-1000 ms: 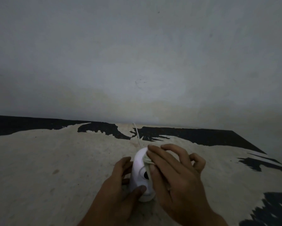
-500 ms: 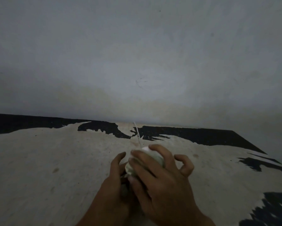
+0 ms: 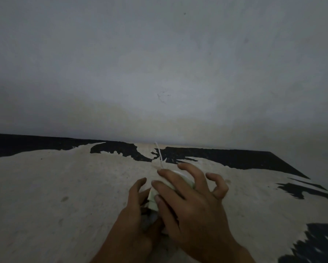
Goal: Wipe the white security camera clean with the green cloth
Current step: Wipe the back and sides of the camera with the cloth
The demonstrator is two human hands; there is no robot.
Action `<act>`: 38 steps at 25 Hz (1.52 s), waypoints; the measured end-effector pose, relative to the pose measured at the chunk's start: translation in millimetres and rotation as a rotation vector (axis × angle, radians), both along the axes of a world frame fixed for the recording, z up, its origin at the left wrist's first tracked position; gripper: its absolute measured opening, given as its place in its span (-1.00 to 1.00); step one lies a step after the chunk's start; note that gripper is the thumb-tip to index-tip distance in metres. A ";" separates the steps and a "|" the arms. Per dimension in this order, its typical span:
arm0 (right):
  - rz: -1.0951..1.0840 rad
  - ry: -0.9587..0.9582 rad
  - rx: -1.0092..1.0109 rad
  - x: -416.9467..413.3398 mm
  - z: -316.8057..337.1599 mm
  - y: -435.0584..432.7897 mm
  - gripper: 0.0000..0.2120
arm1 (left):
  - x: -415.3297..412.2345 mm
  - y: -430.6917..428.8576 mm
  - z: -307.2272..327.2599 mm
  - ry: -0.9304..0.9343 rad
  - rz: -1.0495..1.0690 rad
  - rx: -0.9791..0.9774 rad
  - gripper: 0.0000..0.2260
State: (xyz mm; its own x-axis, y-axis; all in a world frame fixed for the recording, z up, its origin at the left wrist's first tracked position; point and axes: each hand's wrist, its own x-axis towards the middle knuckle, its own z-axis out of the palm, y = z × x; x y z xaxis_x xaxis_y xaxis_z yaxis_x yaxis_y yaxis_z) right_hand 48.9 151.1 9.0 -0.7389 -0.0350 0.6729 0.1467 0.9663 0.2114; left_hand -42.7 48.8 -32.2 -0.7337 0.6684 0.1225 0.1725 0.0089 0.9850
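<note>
The white security camera (image 3: 175,172) stands on the worn surface, almost wholly hidden under my hands; only a sliver of its top shows. A pale green cloth (image 3: 153,198) is pressed against the camera's front and top under the fingers of my right hand (image 3: 189,205). My left hand (image 3: 134,219) wraps the camera's left side and base from below. A thin white cable (image 3: 159,154) runs from the camera back toward the wall.
The surface (image 3: 64,186) is beige with peeled black patches (image 3: 225,158) along the back and at the right. A plain grey wall (image 3: 159,73) rises directly behind it. The light is dim.
My right hand has slid with the cloth over the camera's front and top, so the white body and lens seen a second ago are now covered. The left hand keeps its hold.
</note>
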 end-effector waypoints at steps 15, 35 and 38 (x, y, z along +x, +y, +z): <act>-0.024 -0.079 -0.653 -7.1 16.9 16.6 -0.67 | -3.4 -0.8 -3.9 0.122 -0.038 0.027 -0.30; 0.190 0.068 -1.364 18.4 -16.7 16.0 -0.66 | -2.3 -3.3 -2.6 0.147 -0.025 0.022 -0.31; 0.246 0.045 -1.525 15.2 -10.1 18.6 -0.54 | -3.0 -3.2 -3.5 0.145 -0.027 0.028 -0.26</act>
